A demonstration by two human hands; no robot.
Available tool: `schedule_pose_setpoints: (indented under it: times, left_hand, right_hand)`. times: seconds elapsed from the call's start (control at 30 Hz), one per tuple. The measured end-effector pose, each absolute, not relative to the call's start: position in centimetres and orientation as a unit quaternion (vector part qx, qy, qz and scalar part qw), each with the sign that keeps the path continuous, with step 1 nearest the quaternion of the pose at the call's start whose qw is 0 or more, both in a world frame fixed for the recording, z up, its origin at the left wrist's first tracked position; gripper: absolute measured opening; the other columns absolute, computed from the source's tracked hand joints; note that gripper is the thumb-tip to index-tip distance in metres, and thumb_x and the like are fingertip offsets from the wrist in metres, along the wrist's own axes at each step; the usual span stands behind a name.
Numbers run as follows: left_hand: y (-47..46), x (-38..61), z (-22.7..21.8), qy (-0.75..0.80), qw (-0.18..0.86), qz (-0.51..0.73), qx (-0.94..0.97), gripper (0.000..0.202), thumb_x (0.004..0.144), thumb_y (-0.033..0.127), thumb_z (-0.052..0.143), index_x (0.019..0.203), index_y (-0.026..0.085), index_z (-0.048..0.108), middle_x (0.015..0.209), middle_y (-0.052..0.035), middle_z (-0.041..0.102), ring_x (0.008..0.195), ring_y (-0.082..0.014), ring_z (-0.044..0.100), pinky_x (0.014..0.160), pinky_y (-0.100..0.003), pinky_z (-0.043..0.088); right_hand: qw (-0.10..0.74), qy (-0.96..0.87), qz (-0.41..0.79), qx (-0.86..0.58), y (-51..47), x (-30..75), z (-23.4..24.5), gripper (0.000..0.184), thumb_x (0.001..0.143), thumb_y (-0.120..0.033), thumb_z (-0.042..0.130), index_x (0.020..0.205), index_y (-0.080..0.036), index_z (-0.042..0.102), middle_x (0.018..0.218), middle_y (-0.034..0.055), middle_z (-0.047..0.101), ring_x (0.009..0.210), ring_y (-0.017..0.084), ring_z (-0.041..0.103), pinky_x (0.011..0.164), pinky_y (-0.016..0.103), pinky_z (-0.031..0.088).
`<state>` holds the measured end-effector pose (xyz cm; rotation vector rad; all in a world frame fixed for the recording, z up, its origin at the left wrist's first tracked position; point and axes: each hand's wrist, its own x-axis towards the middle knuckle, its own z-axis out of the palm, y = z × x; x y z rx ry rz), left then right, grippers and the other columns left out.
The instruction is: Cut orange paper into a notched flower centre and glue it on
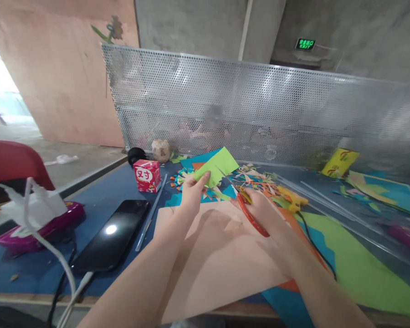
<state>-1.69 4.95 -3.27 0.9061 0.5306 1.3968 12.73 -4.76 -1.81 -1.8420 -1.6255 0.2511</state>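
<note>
My left hand (194, 190) pinches a light green sheet of paper (222, 163) by its lower left part, holding it up above the table. In my right hand (259, 205) is a pair of scissors (248, 214) with orange-red handles, fingers wrapped round the grips. The scissor blades reach the green paper's lower edge and point up and left across it. A thin green strip (222, 196) hangs below the paper. Beneath both hands lies a large pale peach sheet (218, 259).
Fringed paper scraps (256, 177) lie behind my hands. On the left are a black phone (114, 234), a red box (146, 175), a clear stick (152, 212) and a purple power strip (41, 228) with cables. To the right, a yellow glue gun (292, 198) rests near green paper (358, 259). A perforated metal screen (198, 100) stands behind.
</note>
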Motion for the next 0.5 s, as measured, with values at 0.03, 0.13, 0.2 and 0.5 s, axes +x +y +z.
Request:
schedule_pose_setpoints:
  times: [0.03, 0.13, 0.2, 0.5]
  left_hand:
    - [4.97, -1.67, -3.30, 0.232, 0.640, 0.613, 0.402, 0.036, 0.045, 0.036, 0.079, 0.071, 0.013, 0.066, 0.064, -0.0002, 0.063, 0.050, -0.0073, 0.052, 0.042, -0.018, 0.035]
    - [5.03, -1.62, -3.35, 0.228, 0.635, 0.613, 0.411, 0.035, 0.046, 0.036, 0.079, 0.071, 0.014, 0.067, 0.065, 0.0000, 0.063, 0.051, -0.0076, 0.052, 0.043, -0.018, 0.035]
    - [5.03, -1.57, -3.35, 0.226, 0.634, 0.612, 0.415, 0.035, 0.047, 0.036, 0.078, 0.072, 0.014, 0.067, 0.066, -0.0002, 0.064, 0.052, -0.0078, 0.053, 0.043, -0.018, 0.035]
    - [5.21, -1.57, -3.53, 0.226, 0.630, 0.609, 0.426, 0.034, 0.048, 0.035, 0.078, 0.071, 0.013, 0.067, 0.065, -0.0010, 0.063, 0.052, -0.0086, 0.053, 0.044, -0.019, 0.036]
  right_hand:
    - [0.331, -0.622, 0.097, -0.703, -4.80, 12.67, -1.75, 0.015, 0.070, -0.034, 0.052, 0.067, -0.021, 0.046, 0.063, -0.0007, 0.051, 0.059, 0.016, 0.050, 0.054, 0.024, 0.036]
    - [0.339, -0.621, 0.101, -0.700, -4.93, 12.47, -1.63, 0.016, 0.070, -0.035, 0.053, 0.065, -0.021, 0.045, 0.064, -0.0004, 0.052, 0.059, 0.016, 0.051, 0.054, 0.024, 0.036]
    - [0.343, -0.620, 0.103, -0.698, -4.99, 12.39, -1.61, 0.017, 0.069, -0.035, 0.053, 0.065, -0.021, 0.045, 0.064, -0.0002, 0.053, 0.058, 0.016, 0.050, 0.053, 0.024, 0.036]
    - [0.345, -0.619, 0.115, -0.696, -5.01, 12.67, -1.75, 0.019, 0.070, -0.038, 0.053, 0.065, -0.020, 0.049, 0.058, -0.0018, 0.051, 0.057, 0.015, 0.049, 0.051, 0.023, 0.035]
